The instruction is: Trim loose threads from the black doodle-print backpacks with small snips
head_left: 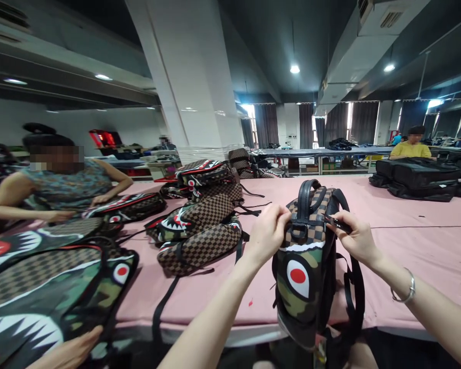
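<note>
A backpack with camouflage, a red-and-white eye and a brown-black checkered top stands upright on its end at the table's front edge, its side towards me. My left hand is closed in a pinch at the left of its top, beside the black carry handle. On the other side, my right hand is closed around a slim black object, whose tip points at the checkered top; its exact kind is unclear. Black shoulder straps hang down the backpack's right side.
Several similar backpacks are heaped left of centre on the pink-covered table. A co-worker sits at the left; another person's hand rests by a large shark-mouth backpack. Black bags lie at the far right.
</note>
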The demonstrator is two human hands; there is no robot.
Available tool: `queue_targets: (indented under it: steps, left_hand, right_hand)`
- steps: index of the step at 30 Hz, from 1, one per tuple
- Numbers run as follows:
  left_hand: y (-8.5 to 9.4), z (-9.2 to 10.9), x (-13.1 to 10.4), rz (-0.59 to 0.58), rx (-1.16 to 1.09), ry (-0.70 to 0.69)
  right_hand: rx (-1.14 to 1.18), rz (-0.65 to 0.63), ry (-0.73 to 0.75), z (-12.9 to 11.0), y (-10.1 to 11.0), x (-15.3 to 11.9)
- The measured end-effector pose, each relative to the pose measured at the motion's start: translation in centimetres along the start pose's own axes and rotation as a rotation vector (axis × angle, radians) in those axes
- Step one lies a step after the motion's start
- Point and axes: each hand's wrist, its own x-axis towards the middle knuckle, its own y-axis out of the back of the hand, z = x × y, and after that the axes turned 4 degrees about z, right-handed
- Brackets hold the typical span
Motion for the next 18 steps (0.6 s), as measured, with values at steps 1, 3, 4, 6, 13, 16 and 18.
queue_targets:
  steps: [1, 3, 4, 6, 13, 16, 18]
  left_hand:
    - [-0.1, -0.1, -0.5, 0.077, -0.051, 0.045]
    - [-0.4, -0.2, -2.2, 0.191, -0.152, 0.118]
    - [-0.6, -0.3, -3.2, 0.219, -0.182, 0.14]
    - [-1.3, -0.4, -5.5, 0.218, -0.188, 0.155]
    - [-4.0, -0.3, -9.1, 0.151, 0.194, -0.237]
    - [-4.2, -0.1, -8.6, 0.18, 0.42, -0.385]
    - [-4.0, -0.4, -8.2, 0.22, 0.481, -0.418]
  right_hand:
    - [-0.001, 0.004, -0.001, 0.2, -0.3, 0.3]
    - [0.005, 0.003, -0.012, 0.6, -0.9, 0.9]
    - [0.008, 0.002, -0.024, 0.8, -1.3, 1.2]
    - [0.004, 0.004, -0.056, 1.3, -2.1, 1.8]
    - [0.01, 0.035, -0.119, 0.9, -4.1, 2.6]
    - [0.0, 0.035, -0.131, 0.2, -4.2, 2.6]
    - [-0.023, 0.039, -0.136, -0.2, -4.3, 2.7]
